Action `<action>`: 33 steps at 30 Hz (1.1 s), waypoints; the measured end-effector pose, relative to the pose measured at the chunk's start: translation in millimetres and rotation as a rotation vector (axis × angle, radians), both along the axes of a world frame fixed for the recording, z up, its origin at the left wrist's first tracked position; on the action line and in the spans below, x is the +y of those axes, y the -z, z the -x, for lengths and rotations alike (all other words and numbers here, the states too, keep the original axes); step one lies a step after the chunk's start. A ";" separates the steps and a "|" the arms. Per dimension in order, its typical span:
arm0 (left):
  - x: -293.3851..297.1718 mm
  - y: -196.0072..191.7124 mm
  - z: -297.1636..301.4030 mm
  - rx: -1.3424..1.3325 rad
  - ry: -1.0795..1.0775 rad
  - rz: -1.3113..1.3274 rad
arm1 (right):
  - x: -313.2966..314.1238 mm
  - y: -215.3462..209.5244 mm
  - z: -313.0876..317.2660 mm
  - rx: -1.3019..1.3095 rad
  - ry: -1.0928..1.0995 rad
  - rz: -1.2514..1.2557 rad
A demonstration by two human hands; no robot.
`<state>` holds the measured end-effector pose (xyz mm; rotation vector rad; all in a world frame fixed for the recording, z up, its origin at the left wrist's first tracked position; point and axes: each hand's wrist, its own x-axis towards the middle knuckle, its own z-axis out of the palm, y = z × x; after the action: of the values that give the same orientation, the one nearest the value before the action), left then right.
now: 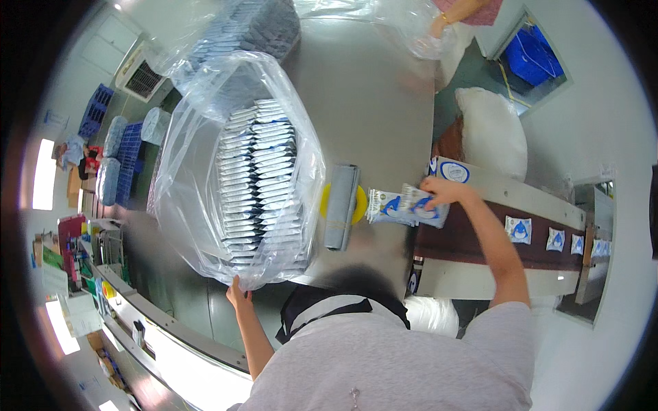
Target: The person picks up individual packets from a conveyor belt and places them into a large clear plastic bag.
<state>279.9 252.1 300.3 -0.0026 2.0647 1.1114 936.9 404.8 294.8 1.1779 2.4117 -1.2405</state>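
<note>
At the near edge of a large transparent plastic bag (179,185), my left hand (239,294) grips the film with its fingers closed. Two long rows of white and blue sachets (236,179) stand packed on edge inside that bag. My right hand (444,192) is at the table's right edge, closed on a white and blue sachet (432,216). That sachet partly covers another sachet (385,207) lying flat on the metal table (373,103). Whether more than one sachet is in the right hand, I cannot tell.
A grey roll (340,205) lies over a yellow disc (361,205) between bag and sachets. Several sachets (519,230) sit on the brown conveyor belt (473,229) at right. Another filled bag (240,38) stands beyond. A co-worker's hand (439,26) holds plastic film at the far right.
</note>
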 end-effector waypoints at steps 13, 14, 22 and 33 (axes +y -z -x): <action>21.4 -0.2 11.3 0.022 -0.078 -0.112 | -130.4 -1.0 175.9 -0.391 0.355 -0.510; 13.1 10.7 24.4 0.001 -0.040 -0.193 | -158.5 19.3 184.1 -0.386 0.323 -0.642; -6.1 -32.0 6.5 -0.134 0.082 -0.258 | -153.7 -83.1 212.4 0.131 0.729 0.417; -16.6 -138.0 -14.5 -0.263 -0.080 -0.501 | 20.3 -131.4 505.6 0.713 0.626 0.217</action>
<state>294.4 235.5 438.2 0.0155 1.5262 1.5621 431.3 425.1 426.2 1.7092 2.2684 -2.3887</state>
